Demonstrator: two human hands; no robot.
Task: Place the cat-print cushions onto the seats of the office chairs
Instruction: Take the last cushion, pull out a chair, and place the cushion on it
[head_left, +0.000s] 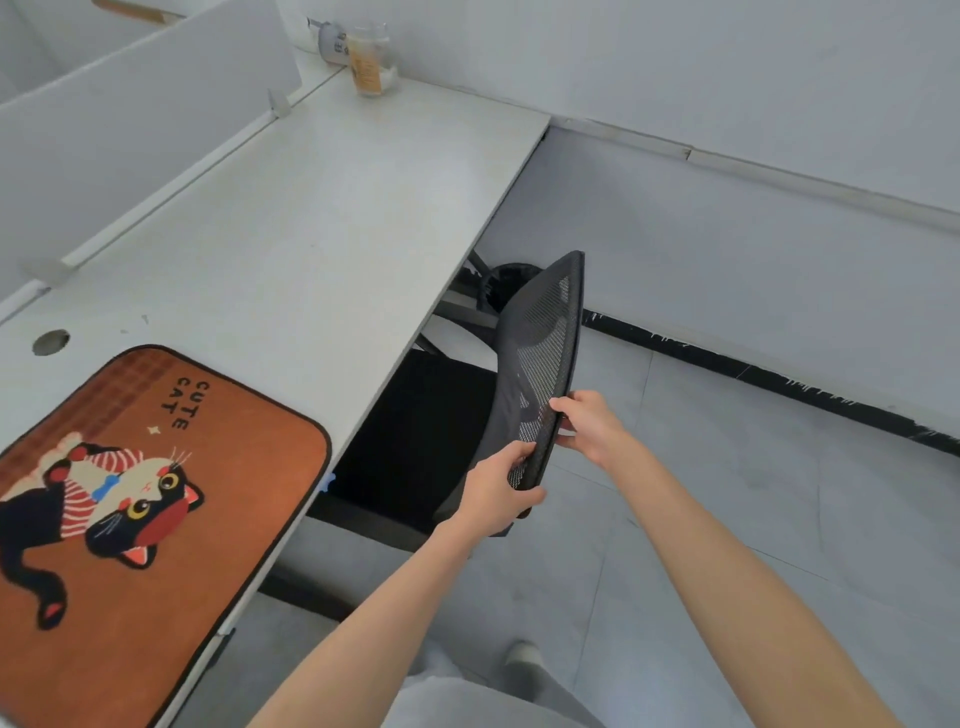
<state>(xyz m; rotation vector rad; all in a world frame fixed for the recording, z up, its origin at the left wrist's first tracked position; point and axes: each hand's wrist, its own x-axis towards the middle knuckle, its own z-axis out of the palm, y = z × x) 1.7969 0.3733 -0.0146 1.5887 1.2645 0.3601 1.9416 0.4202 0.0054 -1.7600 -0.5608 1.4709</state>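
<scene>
Black mesh backrest (540, 358) of the office chair (415, 441) is clamped by both hands at its top edge; left hand (493, 488) wraps the nearer end of the rim, fingers curled over the mesh, thumb underneath; right hand (589, 423) pinches the rim just beyond it, fingers on the mesh face; both forearms extended forward from the bottom of the frame, roughly parallel; chair seat sits mostly tucked under the desk (291, 223), dark and partly hidden by the desk's front edge. Orange cat-print cushion (135, 509) lies flat on the desk at its near-left corner, overhanging the front edge slightly; well apart from both hands, to their left; neither hand touches it.
</scene>
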